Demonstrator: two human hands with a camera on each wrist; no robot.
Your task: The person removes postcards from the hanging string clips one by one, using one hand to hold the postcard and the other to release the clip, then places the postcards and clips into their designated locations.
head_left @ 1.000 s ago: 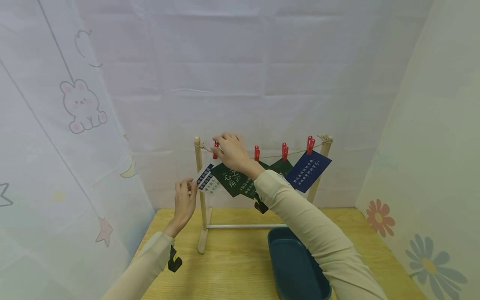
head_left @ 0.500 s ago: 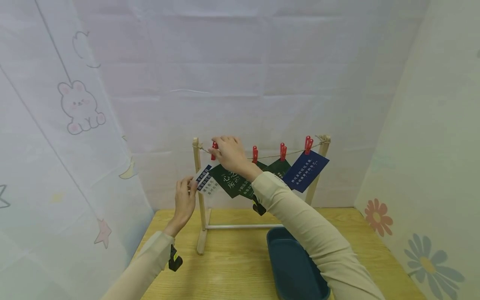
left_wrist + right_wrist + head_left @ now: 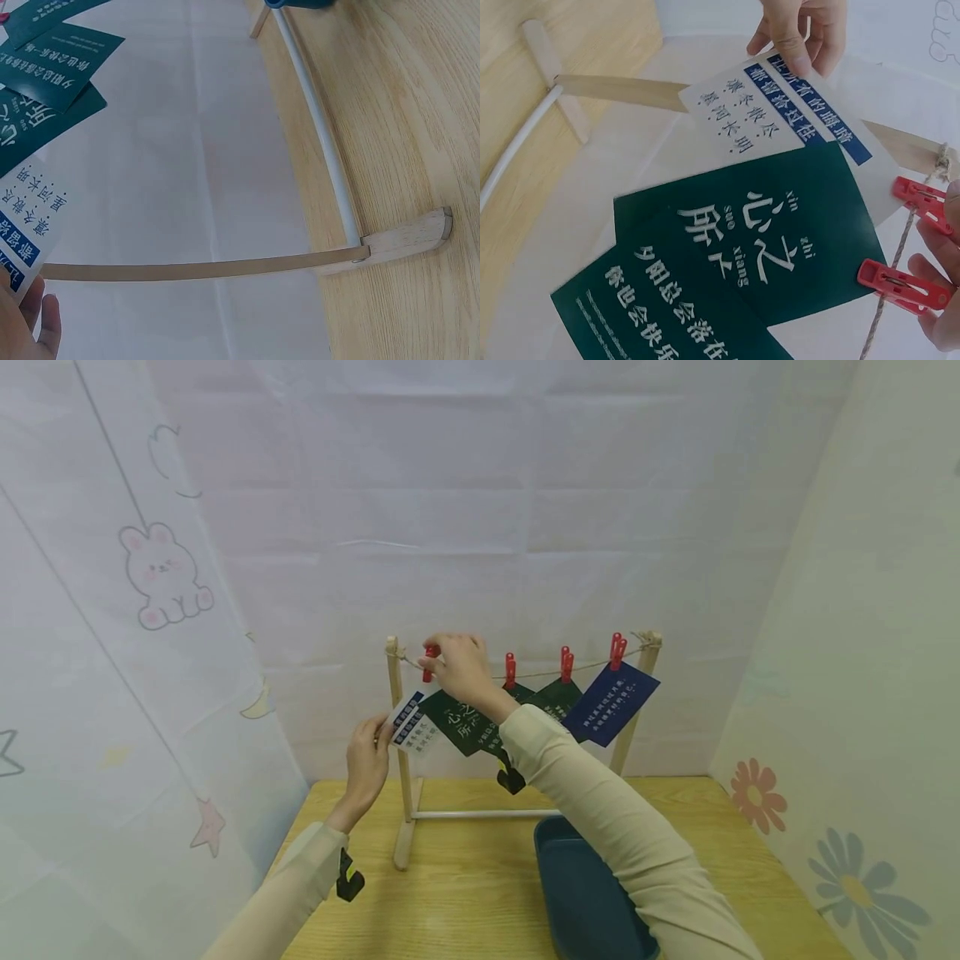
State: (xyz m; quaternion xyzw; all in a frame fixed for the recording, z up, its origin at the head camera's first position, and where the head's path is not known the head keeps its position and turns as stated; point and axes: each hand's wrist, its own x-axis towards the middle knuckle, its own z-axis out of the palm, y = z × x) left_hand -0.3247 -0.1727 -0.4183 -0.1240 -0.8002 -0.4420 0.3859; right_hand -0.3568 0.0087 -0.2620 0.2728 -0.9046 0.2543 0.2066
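Note:
My left hand (image 3: 367,764) pinches the lower left edge of a white card with blue stripes (image 3: 416,731), held tilted by the rack's left post. At the card's top corner, my right hand (image 3: 467,672) pinches a red clothespin (image 3: 428,666) on the twine. The right wrist view shows this clothespin (image 3: 924,202) with its tip at the corner of the white card (image 3: 731,112); whether it bites the card I cannot tell. A dark green card (image 3: 750,225) beside it overlaps the white one and hangs from another red clothespin (image 3: 901,286).
Further right, more green cards and a blue card (image 3: 611,703) hang from red clothespins. The wooden rack (image 3: 403,839) stands at the table's back. A dark blue tray (image 3: 592,893) sits in front, partly under my right sleeve. Printed cloth walls surround the table (image 3: 450,902).
Both hands stay almost in place. The fingertips of my right hand have drawn a little closer around the clothespin. The left hand still holds the white card.

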